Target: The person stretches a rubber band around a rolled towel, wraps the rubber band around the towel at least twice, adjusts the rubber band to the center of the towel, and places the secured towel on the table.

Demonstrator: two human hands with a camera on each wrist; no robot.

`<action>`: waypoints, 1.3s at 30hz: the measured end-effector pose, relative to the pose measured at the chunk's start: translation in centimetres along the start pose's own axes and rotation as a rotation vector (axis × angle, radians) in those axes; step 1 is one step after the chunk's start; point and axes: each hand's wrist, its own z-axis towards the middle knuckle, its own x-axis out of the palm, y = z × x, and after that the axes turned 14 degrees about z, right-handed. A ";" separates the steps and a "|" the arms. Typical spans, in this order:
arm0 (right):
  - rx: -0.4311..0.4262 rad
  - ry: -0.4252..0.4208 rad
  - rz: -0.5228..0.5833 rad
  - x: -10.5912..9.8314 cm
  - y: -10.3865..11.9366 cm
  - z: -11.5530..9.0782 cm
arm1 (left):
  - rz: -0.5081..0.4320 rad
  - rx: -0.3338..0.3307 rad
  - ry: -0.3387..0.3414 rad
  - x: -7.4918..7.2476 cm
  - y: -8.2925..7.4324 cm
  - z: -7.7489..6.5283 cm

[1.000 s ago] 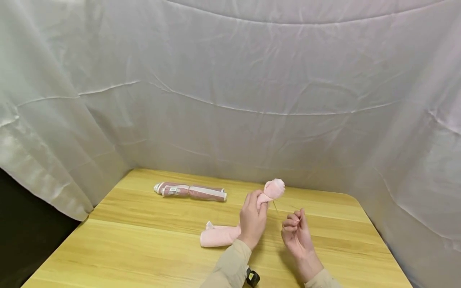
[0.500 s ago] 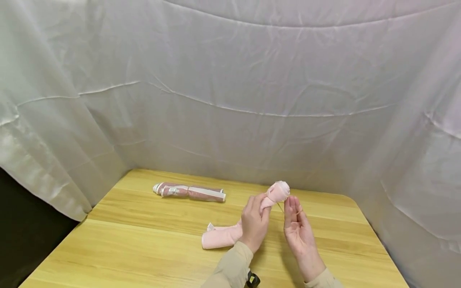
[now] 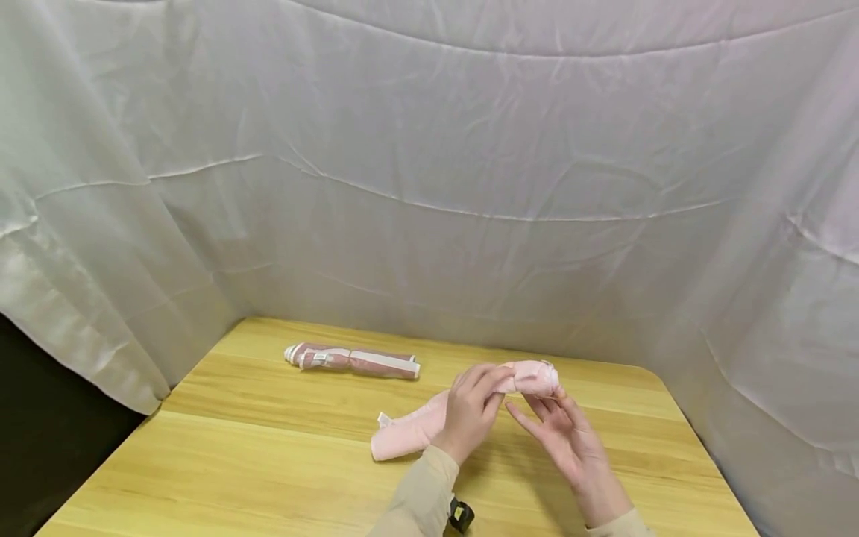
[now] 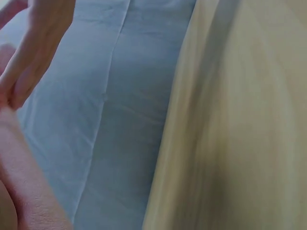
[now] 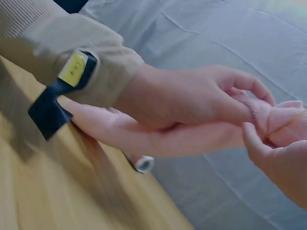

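Note:
A pink rolled towel slants up from the table, its far end raised. My left hand grips it near that end; the right wrist view shows the left fingers and thumb around the roll. A thin tan elastic band crosses the towel beside the left fingertips. My right hand is under the raised end, fingers extended and thumb spread, fingertips at the towel's tip. How the band runs over the right fingers is hard to see. In the left wrist view, part of the right hand shows at upper left.
A second rolled towel, dusky pink with white stripes and tied at its middle, lies at the back left of the wooden table. Grey-white curtain hangs behind. A black camera mount sits on the left wrist.
The towel's raised end has tipped down and to the right. My right hand, which earlier pulled the band away from the towel, has come up against that end and its fingers have spread.

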 end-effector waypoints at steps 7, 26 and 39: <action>-0.005 -0.061 -0.280 1.1 1.2 -0.5 | 0.016 0.086 0.142 -0.8 0.4 0.6; -0.072 -0.345 -1.056 1.8 1.5 -0.6 | 0.086 0.286 0.367 -1.4 0.0 1.0; -0.102 -0.450 -1.363 1.7 0.7 -0.2 | -0.022 0.206 0.304 -1.7 -0.2 1.2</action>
